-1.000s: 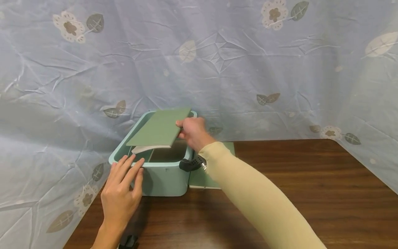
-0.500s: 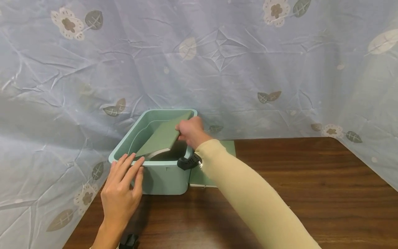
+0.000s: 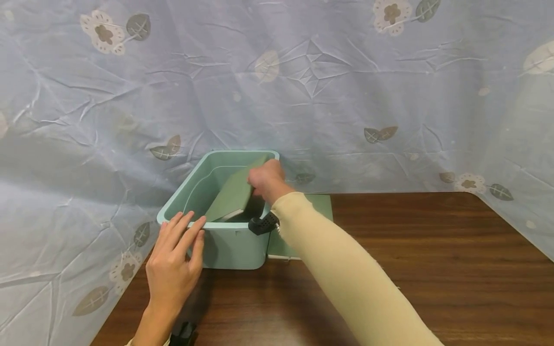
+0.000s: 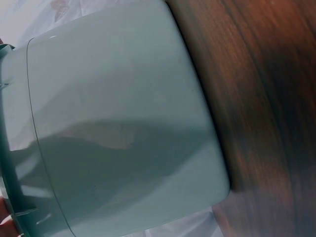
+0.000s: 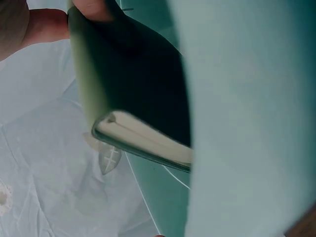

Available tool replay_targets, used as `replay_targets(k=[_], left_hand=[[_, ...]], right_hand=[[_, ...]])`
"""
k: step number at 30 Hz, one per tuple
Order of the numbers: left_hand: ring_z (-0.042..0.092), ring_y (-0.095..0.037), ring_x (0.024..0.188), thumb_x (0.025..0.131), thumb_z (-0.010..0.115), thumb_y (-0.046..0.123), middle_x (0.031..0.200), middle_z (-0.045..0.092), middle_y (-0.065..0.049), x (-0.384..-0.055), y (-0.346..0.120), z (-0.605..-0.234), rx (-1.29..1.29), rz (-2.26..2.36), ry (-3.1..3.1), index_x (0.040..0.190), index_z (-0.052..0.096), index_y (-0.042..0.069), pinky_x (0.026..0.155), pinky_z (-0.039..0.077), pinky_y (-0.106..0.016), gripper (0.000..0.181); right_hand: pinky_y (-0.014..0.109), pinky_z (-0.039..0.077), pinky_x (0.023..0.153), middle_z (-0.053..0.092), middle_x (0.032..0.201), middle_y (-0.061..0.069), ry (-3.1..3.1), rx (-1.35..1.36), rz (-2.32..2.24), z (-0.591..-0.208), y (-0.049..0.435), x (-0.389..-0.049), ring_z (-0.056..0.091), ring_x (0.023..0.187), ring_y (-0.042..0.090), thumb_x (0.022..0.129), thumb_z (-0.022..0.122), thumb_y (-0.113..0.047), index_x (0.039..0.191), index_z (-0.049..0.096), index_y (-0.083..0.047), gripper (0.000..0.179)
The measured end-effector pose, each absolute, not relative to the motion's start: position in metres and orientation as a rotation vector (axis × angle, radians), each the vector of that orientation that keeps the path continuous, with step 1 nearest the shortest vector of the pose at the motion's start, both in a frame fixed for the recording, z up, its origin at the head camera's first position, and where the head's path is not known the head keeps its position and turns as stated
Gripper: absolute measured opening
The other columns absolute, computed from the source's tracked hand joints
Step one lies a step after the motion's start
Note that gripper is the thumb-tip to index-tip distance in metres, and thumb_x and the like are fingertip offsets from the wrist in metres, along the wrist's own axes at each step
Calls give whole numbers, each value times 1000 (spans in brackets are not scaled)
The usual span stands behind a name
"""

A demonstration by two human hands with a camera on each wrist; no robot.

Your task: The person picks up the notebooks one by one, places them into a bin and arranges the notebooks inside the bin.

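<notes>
In the head view a green notebook (image 3: 229, 194) slants down inside a light teal plastic bin (image 3: 233, 245). My right hand (image 3: 266, 180) pinches the notebook by its right edge, over the bin's right side. In the right wrist view the notebook's spine and cream page ends (image 5: 143, 136) show, with thumb and fingers at its upper end. My left hand (image 3: 175, 262) rests its straight fingers on the bin's near rim, at the left corner. The left wrist view is mostly filled by the bin's outer wall (image 4: 118, 113).
Another green notebook (image 3: 320, 206) lies flat on the brown wooden table (image 3: 411, 250), close beside the bin's right side and partly hidden by my right arm. A floral cloth (image 3: 329, 96) hangs behind the table and along its left.
The notebook has gone from lying nearly level above the rim to tilted down inside the bin, lowered by my right hand. My left hand stays on the rim.
</notes>
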State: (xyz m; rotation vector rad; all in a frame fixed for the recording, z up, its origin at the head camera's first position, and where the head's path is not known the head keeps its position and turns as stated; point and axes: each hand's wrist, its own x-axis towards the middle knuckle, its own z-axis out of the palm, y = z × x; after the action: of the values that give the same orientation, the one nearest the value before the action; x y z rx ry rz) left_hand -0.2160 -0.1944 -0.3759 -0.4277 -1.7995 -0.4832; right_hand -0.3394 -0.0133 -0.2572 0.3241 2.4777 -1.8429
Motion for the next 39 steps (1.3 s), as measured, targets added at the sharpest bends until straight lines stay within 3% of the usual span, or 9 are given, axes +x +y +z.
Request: replay_targets(k=[8, 12, 14, 18, 23, 29, 31, 34, 39], left_hand=[[63, -34, 120, 92, 67, 15, 120, 71, -12, -216, -194, -376, -429, -480, -1802, 114, 76, 13, 107, 43, -60, 24], [64, -36, 118, 92, 66, 16, 120, 71, -12, -216, -196, -376, -429, -474, -1803, 114, 76, 13, 107, 44, -60, 24], [64, -37, 117, 92, 66, 15, 120, 71, -12, -216, -196, -376, -429, -470, -1802, 114, 76, 13, 106, 44, -61, 24], [64, -37, 117, 92, 66, 15, 120, 72, -12, -216, -197, -377, -430, -467, -1802, 113, 76, 12, 105, 45, -61, 24], [64, -37, 117, 91, 67, 15, 120, 72, -12, -216, -197, -378, -434, -469, -1799, 114, 76, 13, 106, 44, -60, 25], [64, -37, 117, 92, 66, 16, 120, 71, -12, -217, -198, -375, -435, -464, -1800, 115, 76, 13, 107, 44, -59, 25], [64, -37, 117, 92, 66, 16, 120, 72, -12, -217, -198, -375, -432, -466, -1801, 115, 76, 13, 108, 43, -59, 25], [64, -36, 117, 92, 66, 16, 120, 71, -12, -216, -198, -376, -427, -465, -1805, 115, 76, 13, 108, 44, -59, 25], [64, -36, 117, 92, 66, 16, 121, 71, -12, -217, -196, -377, -430, -459, -1805, 115, 76, 13, 106, 45, -60, 25]], right_hand=[[33, 61, 66, 70, 97, 15, 2558, 288, -1717, -255, -13, -339, 74, 69, 24, 88, 60, -3, 114, 58, 4, 27], [37, 61, 80, 68, 109, 16, 2567, 202, -1677, -256, -12, -338, 73, 90, 28, 89, 60, -5, 122, 57, 6, 35], [40, 56, 95, 61, 128, 17, 2506, 137, -1719, -256, -12, -337, 65, 112, 31, 88, 65, -6, 132, 51, 7, 48], [50, 34, 118, 30, 158, 14, 2298, 36, -1868, -259, -13, -333, 33, 145, 34, 88, 67, -7, 151, 26, 4, 76], [53, 18, 124, 13, 166, 8, 2097, 8, -2000, -259, -11, -333, 14, 153, 32, 91, 66, -17, 158, 13, -5, 87], [51, 9, 126, 0, 168, 7, 1946, -27, -2064, -254, -7, -334, 13, 152, 40, 93, 64, -25, 159, -3, -10, 95], [50, 9, 126, 2, 168, 8, 1933, -43, -2067, -253, -6, -333, 15, 152, 42, 94, 63, -25, 159, -2, -9, 93], [48, 12, 126, 12, 167, 10, 1971, -91, -2039, -252, -5, -331, 18, 151, 40, 94, 63, -26, 158, 13, -6, 83], [46, 30, 121, 37, 159, 4, 2348, -310, -1744, -251, 2, -325, 32, 148, 29, 98, 58, -40, 151, 41, -15, 62]])
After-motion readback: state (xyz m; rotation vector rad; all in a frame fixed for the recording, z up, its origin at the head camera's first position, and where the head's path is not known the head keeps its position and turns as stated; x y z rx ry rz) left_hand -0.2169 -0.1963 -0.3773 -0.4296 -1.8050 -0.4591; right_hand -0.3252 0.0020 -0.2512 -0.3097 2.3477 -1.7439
